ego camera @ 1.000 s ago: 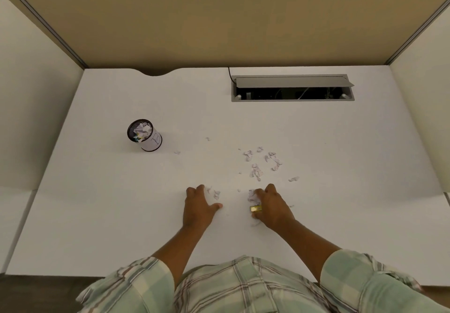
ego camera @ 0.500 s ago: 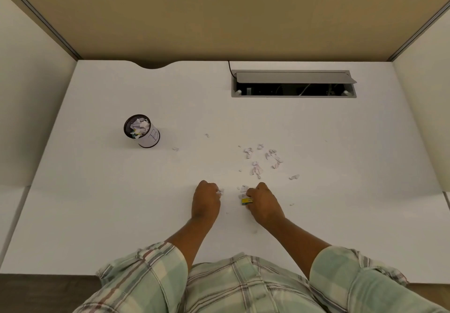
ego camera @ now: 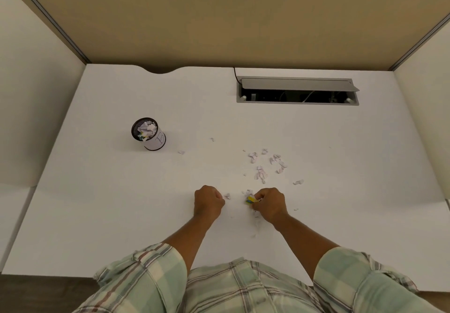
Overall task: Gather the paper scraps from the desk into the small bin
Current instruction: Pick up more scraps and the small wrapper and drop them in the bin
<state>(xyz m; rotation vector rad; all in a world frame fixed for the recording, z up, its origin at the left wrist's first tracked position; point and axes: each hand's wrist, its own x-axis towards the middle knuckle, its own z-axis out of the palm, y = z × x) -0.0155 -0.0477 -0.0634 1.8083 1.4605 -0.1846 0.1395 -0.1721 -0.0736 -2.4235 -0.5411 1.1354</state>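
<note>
Two hands lie on the white counter (ego camera: 102, 215) near its front edge, close together but apart. The left hand (ego camera: 209, 202) is balled into a fist with the knuckles up, and I cannot tell whether anything is inside it; one tiny scrap (ego camera: 227, 196) lies just beside its knuckles. The right hand (ego camera: 269, 205) has its fingers curled inward and pinches a yellow scrap (ego camera: 250, 200) together with some white bits at the fingertips. A few crumbs of paper lie on the counter under and just beside that hand. Most of the loose paper scraps (ego camera: 261, 172) sit in a scattered cluster beyond the right hand, farther from the person, with one outlier (ego camera: 298, 182) off to the right. Two single bits (ego camera: 181, 152) lie apart between the cluster and the small bin (ego camera: 157, 142). The small bin stands upright well to the left of the hands, white-walled with a dark rim, and crumpled paper shows in its mouth. A grey cable hatch (ego camera: 297, 85) is set into the far side of the counter, its lid raised.
</note>
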